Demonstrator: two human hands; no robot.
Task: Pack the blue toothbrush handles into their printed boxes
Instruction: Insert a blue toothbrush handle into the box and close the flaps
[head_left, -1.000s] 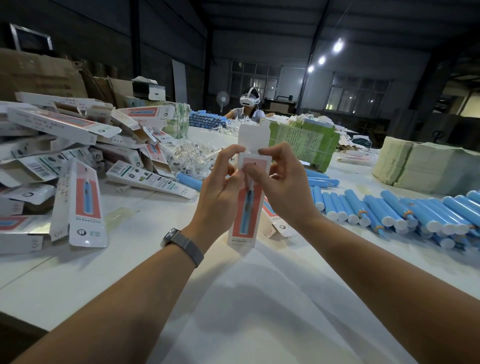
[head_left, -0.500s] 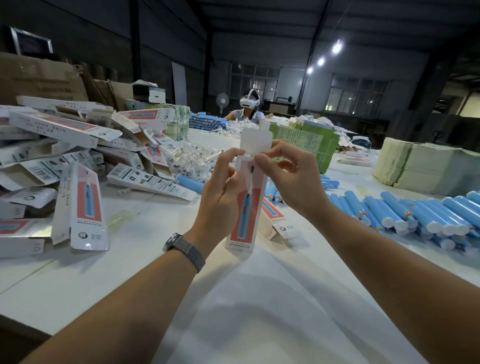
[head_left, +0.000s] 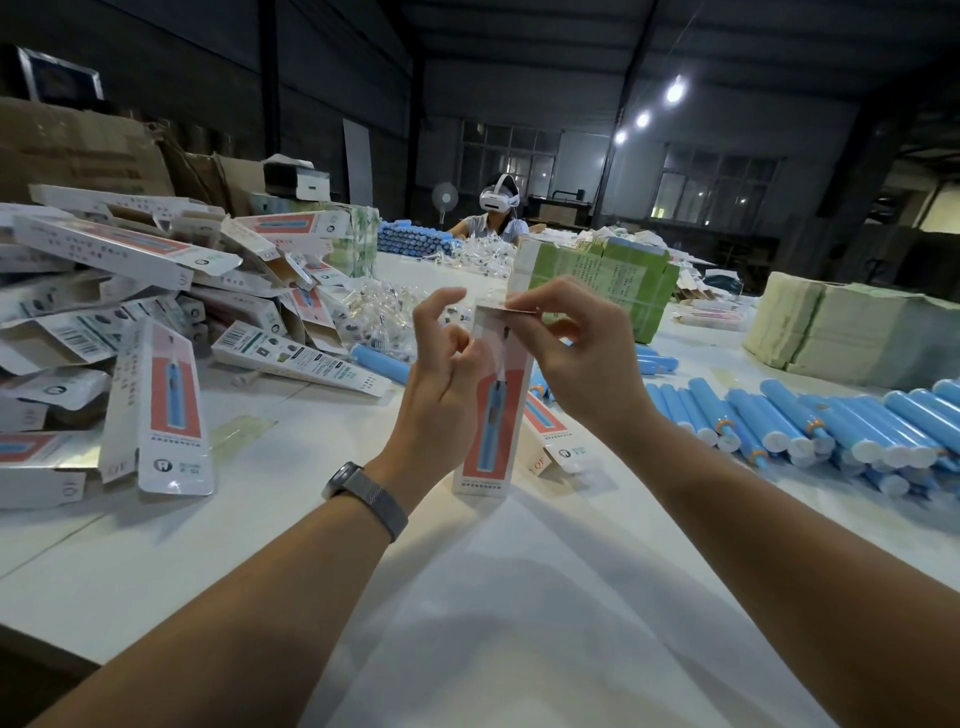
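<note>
Your left hand grips the box by its left edge, thumb and curled fingers round it, the forefinger raised free. Your right hand pinches the top flap between thumb and fingertips, the flap folded flat over the box's mouth. The box stands upright, its foot touching the white table, between your wrists.

It is a tall, narrow white carton with a coral-red panel down the front and a picture of a blue handle printed on it. A line of small print runs under the panel, too blurred to read.

A second box lies flat just behind it, and the letters "QF" show on its side. The same "QF" shows on the pile of boxes at your left; one there carries a barcode and another a tooth logo. Loose blue handles lie in rows on the table at your right, white ends toward you. The green bundle beyond your hands bears dense print that cannot be read.
</note>
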